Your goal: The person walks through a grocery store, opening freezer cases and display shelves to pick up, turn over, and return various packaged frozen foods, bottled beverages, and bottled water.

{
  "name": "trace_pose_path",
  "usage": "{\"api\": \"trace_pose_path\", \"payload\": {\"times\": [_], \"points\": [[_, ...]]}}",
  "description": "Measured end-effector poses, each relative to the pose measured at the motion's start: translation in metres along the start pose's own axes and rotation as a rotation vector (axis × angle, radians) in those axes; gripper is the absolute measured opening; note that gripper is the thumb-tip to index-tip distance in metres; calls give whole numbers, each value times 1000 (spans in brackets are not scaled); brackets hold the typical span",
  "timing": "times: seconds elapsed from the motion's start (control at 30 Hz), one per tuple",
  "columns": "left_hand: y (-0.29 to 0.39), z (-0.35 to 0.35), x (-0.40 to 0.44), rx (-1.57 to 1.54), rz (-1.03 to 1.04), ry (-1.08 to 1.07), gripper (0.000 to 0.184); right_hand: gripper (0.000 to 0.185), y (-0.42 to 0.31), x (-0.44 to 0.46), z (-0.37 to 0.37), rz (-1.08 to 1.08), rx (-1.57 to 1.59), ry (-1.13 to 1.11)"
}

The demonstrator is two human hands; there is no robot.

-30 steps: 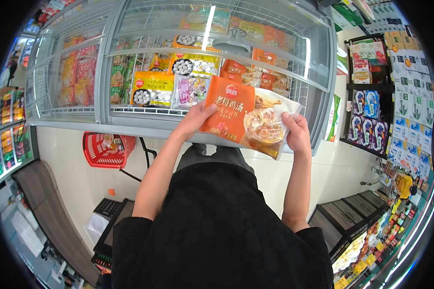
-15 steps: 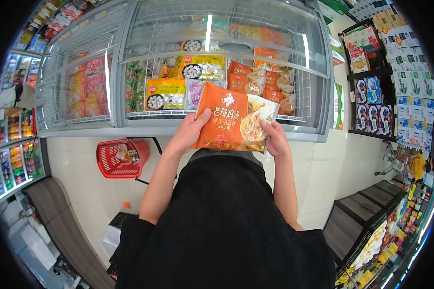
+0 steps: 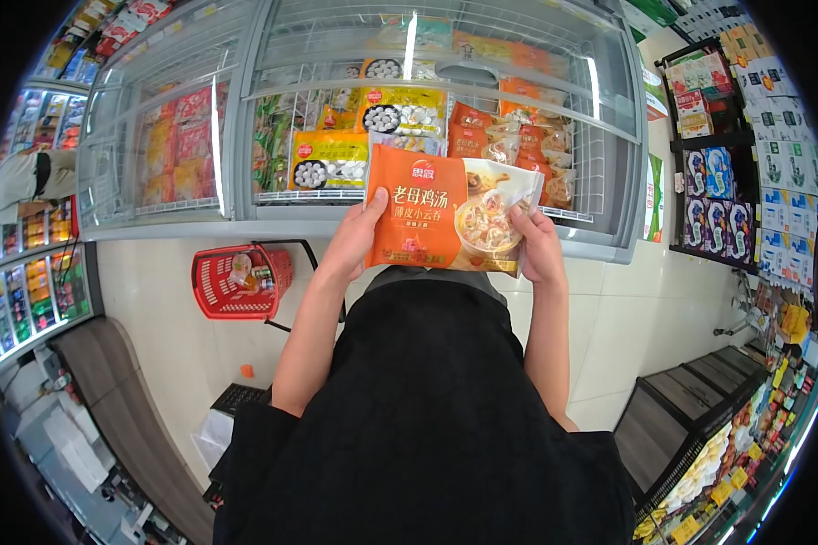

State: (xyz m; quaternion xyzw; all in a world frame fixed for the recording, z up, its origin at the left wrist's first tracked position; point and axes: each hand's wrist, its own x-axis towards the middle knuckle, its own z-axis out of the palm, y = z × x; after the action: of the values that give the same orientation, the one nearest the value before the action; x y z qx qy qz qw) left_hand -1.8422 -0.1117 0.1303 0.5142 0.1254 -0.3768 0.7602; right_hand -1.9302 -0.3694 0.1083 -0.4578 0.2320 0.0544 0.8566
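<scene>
An orange and white bag of frozen wontons is held up before me, its printed front with a picture of a filled bowl facing the camera. My left hand grips its left edge, thumb on the front. At the opposite side, my right hand pinches the right edge, thumb also on the front. Behind the bag stands a chest freezer with a see-through lid. Inside it lie yellow bags with pictures of white balls, and more orange bags.
A red shopping basket with a few items sits on the floor at left. A dark shelf rack with boxed goods stands at right. Wooden display stands are at lower right. Another person is at the far left.
The bag has turned slightly and now faces the camera more squarely. The view has shifted a little, so the freezer and basket appear farther right. Both hands keep their hold.
</scene>
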Motion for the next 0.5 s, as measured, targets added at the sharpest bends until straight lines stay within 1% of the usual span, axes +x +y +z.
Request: {"api": "trace_pose_path", "payload": {"times": [0.1,0.17,0.2,0.27,0.3,0.33,0.37,0.4,0.43,0.5], "points": [[-7,-6,2,-20,-17,7,47,26,-8,-8,12,-10,-32,1],[-5,-5,3,-182,-103,-55,50,33,-19,-18,29,5,-176,40],[-9,-4,9,-185,-102,-51,50,33,-25,-26,40,9,-178,35],[-30,-5,28,-156,-103,55,57,47,-34,-46,64,-115,-252,-390],[-44,-16,40,-152,-106,52,57,55,-33,-52,77,-88,-255,-559],[-60,-30,54,-384,-54,-411,61,63,-31,-54,91,-64,-256,-726],[-67,-38,61,-609,-2,-876,66,79,-33,-52,103,3,-390,-917],[-69,-20,50,-715,-95,-756,53,75,-29,-48,114,-121,-539,-1026],[-63,-12,48,-711,-99,-752,53,70,-28,-50,123,-107,-665,-1042],[-53,-5,45,-751,-133,-929,48,67,-17,-47,128,-93,-767,-997]]}}
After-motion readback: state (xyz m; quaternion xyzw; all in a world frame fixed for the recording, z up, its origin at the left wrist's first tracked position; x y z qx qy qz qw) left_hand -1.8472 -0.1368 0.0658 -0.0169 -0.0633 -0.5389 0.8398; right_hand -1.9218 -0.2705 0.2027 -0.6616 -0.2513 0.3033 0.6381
